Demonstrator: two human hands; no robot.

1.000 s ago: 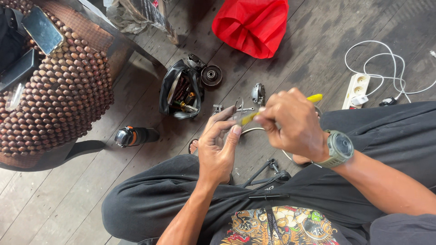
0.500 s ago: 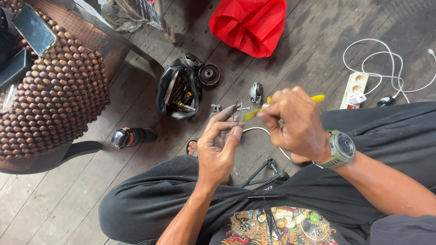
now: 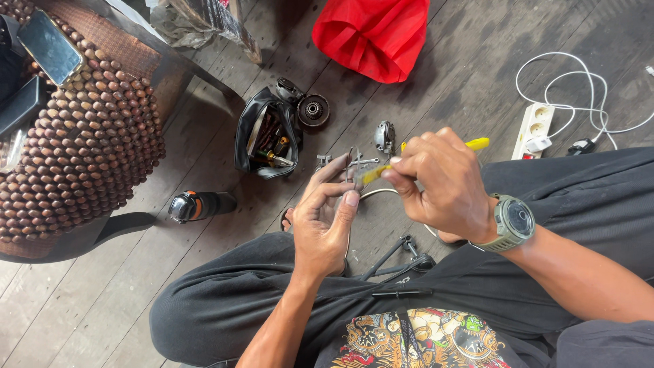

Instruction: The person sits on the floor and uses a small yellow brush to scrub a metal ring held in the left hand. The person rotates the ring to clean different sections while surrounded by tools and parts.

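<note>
The right hand [image 3: 443,187] is closed around a yellow-handled screwdriver [image 3: 477,144], fingers wrapped tight on the grip; the yellow butt sticks out to the upper right, the tip end shows at lower left past the fingers. Long axis of the tool thus runs upper right to lower left, pointed twd the left hand [image 3: 323,218]. The left hand is partly curled, thumb and fingertips pinched near a small metal part [image 3: 354,163], w/ the tool tip meeting it just at the fingertips; whether the part is truly gripped can't be told, it's too small. Both hands are held close together above the lap, nearly touching, left one lower.

Beyond them, on the wood floor [image 3: 170,272]: a small grey metal housing [image 3: 385,136] just past the hands, an open black pouch [image 3: 266,136] w/ tools to the left, a round gear-like piece [image 3: 313,110] beside it, a black-and-orange can [image 3: 197,204] lying nearer left. A red bag [image 3: 375,34] lies farther off, a white power strip [image 3: 535,126] at right.
</note>
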